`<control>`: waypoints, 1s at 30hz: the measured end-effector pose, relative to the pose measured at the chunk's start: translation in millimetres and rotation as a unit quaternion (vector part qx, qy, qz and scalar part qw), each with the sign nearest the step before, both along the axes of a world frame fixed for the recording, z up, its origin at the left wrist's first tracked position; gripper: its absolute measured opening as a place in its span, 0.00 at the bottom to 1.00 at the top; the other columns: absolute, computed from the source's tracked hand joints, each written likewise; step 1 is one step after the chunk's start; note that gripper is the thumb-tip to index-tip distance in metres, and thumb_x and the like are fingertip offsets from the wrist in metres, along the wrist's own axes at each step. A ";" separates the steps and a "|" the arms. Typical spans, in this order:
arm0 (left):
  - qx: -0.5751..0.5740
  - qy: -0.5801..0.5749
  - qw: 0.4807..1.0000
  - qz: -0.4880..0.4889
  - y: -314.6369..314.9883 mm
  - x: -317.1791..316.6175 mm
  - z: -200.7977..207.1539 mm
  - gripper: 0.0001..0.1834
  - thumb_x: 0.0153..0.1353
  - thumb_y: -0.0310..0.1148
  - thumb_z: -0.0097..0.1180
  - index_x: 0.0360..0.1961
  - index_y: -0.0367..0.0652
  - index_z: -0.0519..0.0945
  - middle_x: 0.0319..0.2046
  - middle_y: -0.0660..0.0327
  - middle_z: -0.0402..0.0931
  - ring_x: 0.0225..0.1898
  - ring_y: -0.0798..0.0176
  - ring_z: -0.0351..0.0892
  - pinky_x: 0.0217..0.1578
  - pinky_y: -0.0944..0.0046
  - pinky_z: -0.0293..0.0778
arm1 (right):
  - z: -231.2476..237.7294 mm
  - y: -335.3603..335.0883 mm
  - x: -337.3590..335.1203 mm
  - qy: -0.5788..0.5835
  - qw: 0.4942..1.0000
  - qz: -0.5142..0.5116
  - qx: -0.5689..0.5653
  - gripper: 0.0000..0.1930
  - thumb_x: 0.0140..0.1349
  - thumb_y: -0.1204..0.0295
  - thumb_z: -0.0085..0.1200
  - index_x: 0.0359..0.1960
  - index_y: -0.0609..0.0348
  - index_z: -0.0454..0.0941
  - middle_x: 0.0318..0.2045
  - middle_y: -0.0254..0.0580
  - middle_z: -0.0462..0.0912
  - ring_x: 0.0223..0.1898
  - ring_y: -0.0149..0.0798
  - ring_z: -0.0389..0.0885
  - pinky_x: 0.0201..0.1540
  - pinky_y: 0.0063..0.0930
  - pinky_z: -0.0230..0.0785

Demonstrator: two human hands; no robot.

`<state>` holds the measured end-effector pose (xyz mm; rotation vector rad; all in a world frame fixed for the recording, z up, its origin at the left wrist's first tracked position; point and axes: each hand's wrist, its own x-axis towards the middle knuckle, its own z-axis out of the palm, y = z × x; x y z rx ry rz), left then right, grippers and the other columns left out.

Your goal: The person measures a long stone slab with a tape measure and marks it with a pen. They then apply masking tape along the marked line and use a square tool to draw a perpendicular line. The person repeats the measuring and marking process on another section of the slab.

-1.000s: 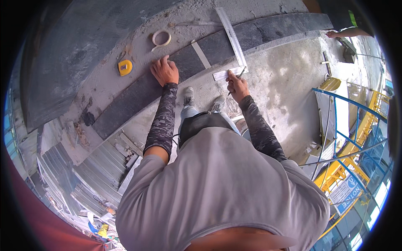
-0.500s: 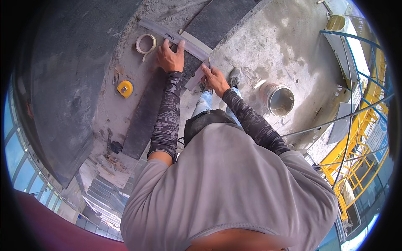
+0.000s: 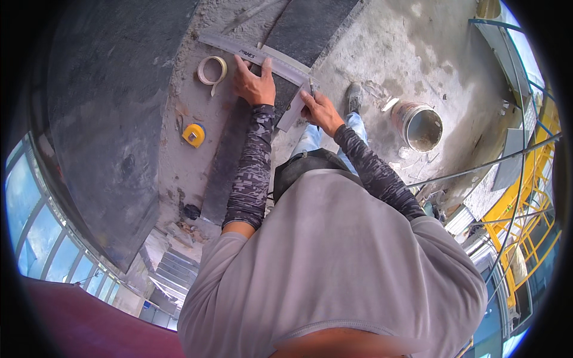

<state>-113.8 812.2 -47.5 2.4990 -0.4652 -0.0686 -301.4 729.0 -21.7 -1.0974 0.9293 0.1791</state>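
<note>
An L-shaped metal square [image 3: 285, 73] lies across a dark grey slab piece [image 3: 310, 30] and a pale strip. My left hand [image 3: 255, 86] rests against the square's long blade, thumb and forefinger spread apart along its near edge. Between the fingers of my right hand [image 3: 322, 112] is a slim pencil [image 3: 312, 87], upright near the square's corner. That hand is closed and sits beside the square's short arm [image 3: 291, 113]. The pencil's lower end is hidden.
A tape roll [image 3: 212, 70] and a yellow tape measure [image 3: 194, 135] lie left of my arms. A dirty bucket [image 3: 422, 128] stands to the right. A large dark panel [image 3: 113, 119] fills the left side; metal rods and yellow framing [image 3: 531, 221] run along the right.
The view has shifted, so the scene sits further right in the picture. Both hands keep nearly the same places at the square, and the pencil stays in my right hand.
</note>
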 end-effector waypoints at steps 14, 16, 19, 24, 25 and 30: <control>-0.013 0.020 0.999 -0.024 0.4 2.4 4.3 0.53 0.67 0.60 0.66 0.81 0.36 0.60 0.60 0.52 0.80 0.64 0.42 0.74 0.65 0.36 0.63 | -6.3 -4.0 1.8 0.014 1.000 0.018 0.006 0.28 0.81 0.43 0.48 0.42 0.60 0.76 0.27 0.34 0.78 0.25 0.26 0.72 0.27 0.24 0.65; -0.003 0.035 0.999 -0.022 0.4 3.0 3.9 0.54 0.67 0.60 0.65 0.81 0.36 0.59 0.60 0.50 0.80 0.65 0.41 0.73 0.66 0.35 0.62 | -7.0 -5.6 2.1 0.014 1.000 0.028 0.000 0.29 0.80 0.42 0.48 0.42 0.61 0.77 0.27 0.35 0.78 0.25 0.27 0.73 0.27 0.24 0.66; 0.002 0.050 0.998 -0.025 1.4 6.0 4.4 0.54 0.67 0.61 0.65 0.81 0.35 0.58 0.62 0.46 0.78 0.67 0.39 0.72 0.68 0.34 0.62 | -6.6 -7.3 3.1 0.007 1.000 0.030 -0.002 0.29 0.80 0.43 0.48 0.41 0.62 0.77 0.28 0.39 0.80 0.27 0.31 0.77 0.30 0.27 0.69; 0.004 0.058 0.997 -0.045 3.7 7.8 7.8 0.59 0.64 0.63 0.67 0.82 0.35 0.56 0.67 0.40 0.74 0.70 0.36 0.69 0.69 0.33 0.60 | -3.5 -8.3 4.4 0.011 1.000 0.015 0.013 0.29 0.80 0.42 0.50 0.41 0.61 0.77 0.28 0.36 0.79 0.25 0.26 0.73 0.27 0.24 0.65; 0.010 0.053 0.997 -0.051 4.0 7.1 9.0 0.60 0.63 0.64 0.68 0.82 0.35 0.55 0.67 0.40 0.73 0.70 0.35 0.68 0.70 0.32 0.60 | -2.8 -8.7 4.3 0.010 1.000 0.012 0.018 0.29 0.80 0.42 0.50 0.42 0.62 0.77 0.29 0.36 0.79 0.25 0.26 0.73 0.27 0.24 0.66; 0.022 0.080 0.995 -0.057 3.9 6.6 16.4 0.65 0.60 0.65 0.70 0.83 0.35 0.52 0.69 0.38 0.70 0.71 0.33 0.66 0.71 0.31 0.57 | -1.6 -10.6 3.9 0.016 0.999 0.013 0.047 0.29 0.80 0.43 0.51 0.42 0.62 0.77 0.29 0.37 0.80 0.25 0.26 0.74 0.28 0.23 0.67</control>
